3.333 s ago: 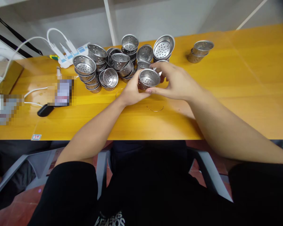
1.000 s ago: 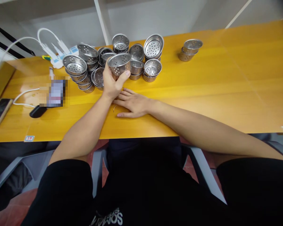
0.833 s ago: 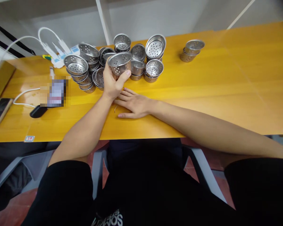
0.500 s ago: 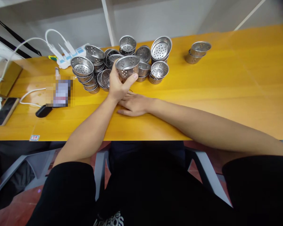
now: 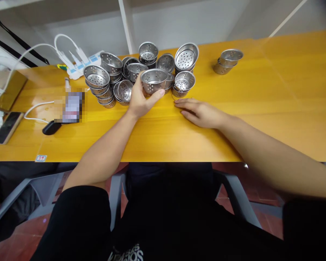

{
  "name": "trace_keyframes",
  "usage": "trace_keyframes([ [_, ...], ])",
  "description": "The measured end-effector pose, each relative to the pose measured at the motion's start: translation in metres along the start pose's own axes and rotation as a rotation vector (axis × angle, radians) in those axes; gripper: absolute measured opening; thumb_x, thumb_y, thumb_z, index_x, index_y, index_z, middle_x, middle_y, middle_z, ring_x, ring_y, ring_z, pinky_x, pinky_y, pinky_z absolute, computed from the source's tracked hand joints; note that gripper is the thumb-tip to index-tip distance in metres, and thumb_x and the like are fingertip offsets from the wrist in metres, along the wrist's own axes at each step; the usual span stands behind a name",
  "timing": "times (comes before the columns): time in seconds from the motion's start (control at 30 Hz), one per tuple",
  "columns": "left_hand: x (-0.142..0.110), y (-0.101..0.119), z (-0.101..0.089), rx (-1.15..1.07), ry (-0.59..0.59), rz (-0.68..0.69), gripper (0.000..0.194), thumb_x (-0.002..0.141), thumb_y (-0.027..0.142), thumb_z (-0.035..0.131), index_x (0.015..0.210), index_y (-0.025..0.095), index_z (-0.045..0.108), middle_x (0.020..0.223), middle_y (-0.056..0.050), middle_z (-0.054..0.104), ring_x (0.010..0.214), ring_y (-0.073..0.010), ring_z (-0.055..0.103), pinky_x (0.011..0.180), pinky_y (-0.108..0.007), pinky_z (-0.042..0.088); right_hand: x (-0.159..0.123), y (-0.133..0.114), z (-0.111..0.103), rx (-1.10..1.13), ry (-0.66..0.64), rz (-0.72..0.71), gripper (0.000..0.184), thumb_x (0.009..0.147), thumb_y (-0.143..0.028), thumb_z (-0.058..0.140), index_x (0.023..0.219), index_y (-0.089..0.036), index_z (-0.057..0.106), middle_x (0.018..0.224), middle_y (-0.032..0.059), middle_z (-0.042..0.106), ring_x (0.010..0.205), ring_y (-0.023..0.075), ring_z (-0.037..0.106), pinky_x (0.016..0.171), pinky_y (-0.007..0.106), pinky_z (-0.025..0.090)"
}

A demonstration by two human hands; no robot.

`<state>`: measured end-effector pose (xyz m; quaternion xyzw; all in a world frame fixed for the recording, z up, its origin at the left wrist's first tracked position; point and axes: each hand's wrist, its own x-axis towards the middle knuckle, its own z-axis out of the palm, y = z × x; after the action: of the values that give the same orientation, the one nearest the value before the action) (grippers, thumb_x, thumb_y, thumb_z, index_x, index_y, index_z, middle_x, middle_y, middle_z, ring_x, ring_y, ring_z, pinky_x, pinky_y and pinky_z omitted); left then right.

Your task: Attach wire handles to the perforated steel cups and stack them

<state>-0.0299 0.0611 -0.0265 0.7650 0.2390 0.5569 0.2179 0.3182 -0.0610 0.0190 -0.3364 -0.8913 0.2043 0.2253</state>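
My left hand (image 5: pixel 141 98) is closed around a perforated metal cup (image 5: pixel 154 82), held a little above the table with its mouth up. My right hand (image 5: pixel 202 113) lies low over the tabletop, palm down, fingers stretched out and thumb apart. At its fingertips a thin curved wire (image 5: pixel 173 97) shows; part of it is hidden under the fingers. Just beyond stands a pair of nested perforated cups (image 5: pixel 184 82). Behind the held cup are more such cups (image 5: pixel 137 70), stacked or tipped together, some partly covered by it.
A tall cup stack (image 5: pixel 97 78) stands at left, beside a white power strip (image 5: pixel 78 70) with cables. Nearer lie a blurred-out phone (image 5: pixel 72 105), a black object (image 5: pixel 51 127) and another phone (image 5: pixel 8 127). Two stacked cups (image 5: pixel 228 61) stand apart at right on the yellow table (image 5: pixel 274 108).
My right hand has slid right across the table, away from under my left wrist, and the wire is now farther right. The left hand, still holding the cup, has shifted slightly right and nearer.
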Motion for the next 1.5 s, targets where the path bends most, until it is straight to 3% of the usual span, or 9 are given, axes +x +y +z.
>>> trace_keyframes([
  [0.23,-0.002,-0.005,0.001,0.014,-0.029,0.006,0.109,0.097,0.111,0.083,0.167,0.031,0.06,0.148,-0.009,0.078,0.15,-0.0371,0.086,0.146,-0.068,0.063,-0.004,0.018,-0.028,-0.013,0.06,0.101,0.05,0.124,-0.053,0.068,0.163,-0.034,0.092,0.173,0.0141,0.087,0.163,0.049,0.081,0.147,0.077,0.061],
  [0.5,-0.001,0.006,0.007,0.0,-0.066,-0.026,0.11,0.097,0.111,0.081,0.168,0.03,0.058,0.15,-0.01,0.08,0.14,-0.0326,0.088,0.14,-0.062,0.068,-0.007,0.031,-0.03,-0.016,0.197,0.179,0.037,0.116,-0.053,0.078,0.142,-0.033,0.095,0.149,0.0147,0.094,0.138,0.0484,0.09,0.131,0.073,0.07],
  [0.63,0.0,0.015,0.007,0.014,-0.063,-0.056,0.108,0.096,0.11,0.085,0.164,0.029,0.062,0.148,-0.01,0.082,0.137,-0.0321,0.089,0.139,-0.062,0.069,-0.01,0.021,-0.046,0.021,0.215,0.299,0.027,0.12,-0.041,0.071,0.132,-0.032,0.093,0.145,0.0148,0.095,0.136,0.0432,0.09,0.132,0.064,0.069],
  [0.73,0.001,0.026,0.007,0.013,-0.059,-0.082,0.106,0.096,0.108,0.088,0.162,0.028,0.064,0.147,-0.01,0.083,0.139,-0.034,0.088,0.139,-0.064,0.069,-0.014,0.011,-0.067,-0.051,0.231,0.434,0.035,0.117,-0.021,0.064,0.138,-0.022,0.092,0.15,0.02,0.093,0.133,0.0374,0.088,0.13,0.055,0.067],
  [0.87,0.001,0.037,0.007,0.005,-0.078,-0.102,0.103,0.096,0.107,0.089,0.159,0.028,0.067,0.142,-0.008,0.081,0.142,-0.0363,0.086,0.14,-0.068,0.067,-0.018,0.004,-0.086,-0.087,0.064,0.593,0.056,0.112,-0.018,0.081,0.167,-0.01,0.085,0.162,0.0275,0.084,0.123,0.0356,0.083,0.118,0.05,0.07],
  [1.03,0.0,0.042,0.009,-0.016,-0.089,-0.124,0.103,0.093,0.109,0.089,0.155,0.029,0.069,0.138,-0.006,0.078,0.138,-0.0344,0.086,0.137,-0.066,0.069,-0.009,-0.009,-0.086,-0.183,-0.101,0.701,0.06,0.115,-0.024,0.097,0.17,-0.003,0.083,0.154,0.0298,0.082,0.124,0.0365,0.082,0.117,0.048,0.067],
  [1.23,-0.001,0.036,0.01,-0.005,-0.088,-0.139,0.103,0.094,0.109,0.088,0.155,0.028,0.069,0.137,-0.007,0.077,0.14,-0.0344,0.084,0.137,-0.065,0.069,-0.003,-0.03,-0.091,-0.247,-0.136,0.918,0.007,0.121,-0.015,0.089,0.127,-0.014,0.094,0.12,0.0143,0.096,0.103,0.0278,0.081,0.09,0.04,0.057],
  [1.33,-0.003,0.029,0.012,0.002,-0.093,-0.135,0.104,0.096,0.11,0.086,0.157,0.027,0.068,0.138,-0.008,0.077,0.139,-0.034,0.085,0.134,-0.064,0.071,-0.002,-0.037,-0.093,-0.289,-0.167,0.931,0.019,0.119,-0.011,0.085,0.103,-0.02,0.089,0.11,0.0109,0.093,0.095,0.0275,0.078,0.086,0.041,0.054],
  [1.5,-0.005,0.027,0.014,0.009,-0.109,-0.139,0.108,0.091,0.113,0.087,0.155,0.029,0.07,0.139,-0.008,0.077,0.138,-0.0341,0.084,0.134,-0.063,0.07,0.007,-0.045,-0.094,-0.366,-0.253,0.985,0.026,0.111,-0.008,0.081,0.09,-0.024,0.081,0.092,0.0074,0.084,0.082,0.0269,0.071,0.079,0.044,0.053],
])
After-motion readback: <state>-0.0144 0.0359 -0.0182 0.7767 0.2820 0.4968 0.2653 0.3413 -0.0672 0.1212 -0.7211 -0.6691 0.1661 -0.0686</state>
